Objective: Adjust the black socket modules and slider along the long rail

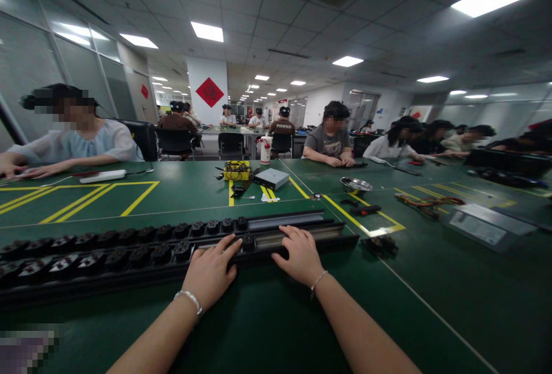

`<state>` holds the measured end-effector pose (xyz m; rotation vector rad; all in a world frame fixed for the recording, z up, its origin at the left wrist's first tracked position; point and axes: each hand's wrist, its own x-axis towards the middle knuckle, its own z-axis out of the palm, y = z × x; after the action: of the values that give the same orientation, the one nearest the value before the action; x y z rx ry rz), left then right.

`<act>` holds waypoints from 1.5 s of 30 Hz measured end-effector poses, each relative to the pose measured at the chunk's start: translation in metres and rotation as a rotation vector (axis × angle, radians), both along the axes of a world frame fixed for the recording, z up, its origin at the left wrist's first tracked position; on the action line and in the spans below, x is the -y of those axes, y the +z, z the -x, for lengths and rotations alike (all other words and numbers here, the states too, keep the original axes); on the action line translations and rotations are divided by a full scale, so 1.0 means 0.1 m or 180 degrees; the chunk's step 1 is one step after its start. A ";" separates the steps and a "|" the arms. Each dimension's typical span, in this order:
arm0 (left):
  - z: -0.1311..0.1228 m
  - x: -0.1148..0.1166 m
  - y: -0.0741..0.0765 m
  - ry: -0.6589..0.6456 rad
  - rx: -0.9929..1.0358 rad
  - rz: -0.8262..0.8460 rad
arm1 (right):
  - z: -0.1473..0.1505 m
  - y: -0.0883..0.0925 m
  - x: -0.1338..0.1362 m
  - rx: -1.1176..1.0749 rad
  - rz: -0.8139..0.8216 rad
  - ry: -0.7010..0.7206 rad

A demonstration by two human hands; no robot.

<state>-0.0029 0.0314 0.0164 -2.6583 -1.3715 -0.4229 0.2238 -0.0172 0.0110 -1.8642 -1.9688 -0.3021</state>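
Observation:
Two long black track rails (pixel 349 241) lie side by side across the green table, with a row of round black modules that look like power sockets (pixel 161 253) in each. My left hand (pixel 213 270) lies over the near rail, fingers stretched toward a single module (pixel 248 241) that sits apart from the others. Its fingertips are beside that module; whether they touch it I cannot tell. On the right, my right hand (pixel 299 256) rests on the rails' bare stretch with its fingers spread and nothing in them. Pale channel strips show inside the rails there.
Beyond the rails are a grey metal box (pixel 271 178), a yellow basket of black cables (pixel 237 170) and a steel bowl (pixel 356 184). A small black part (pixel 379 245) lies off the rails' right end. Farther right sits a power supply unit (pixel 487 226). Several people sit around.

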 end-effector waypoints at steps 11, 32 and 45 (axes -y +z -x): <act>-0.02 0.02 0.04 0.0032 0.0012 0.0080 | 0.00 0.02 0.01 -0.0004 0.0003 -0.0009; -0.02 0.07 -0.03 -0.0085 0.0054 -0.0125 | 0.00 0.01 0.01 0.0004 0.0039 -0.0010; -0.02 0.05 -0.02 -0.0218 0.0089 0.0074 | 0.01 0.02 0.01 0.0006 0.0064 -0.0016</act>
<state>-0.0012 0.0265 0.0147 -2.7348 -1.3037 -0.4557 0.2231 -0.0179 0.0131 -1.8823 -1.9756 -0.2867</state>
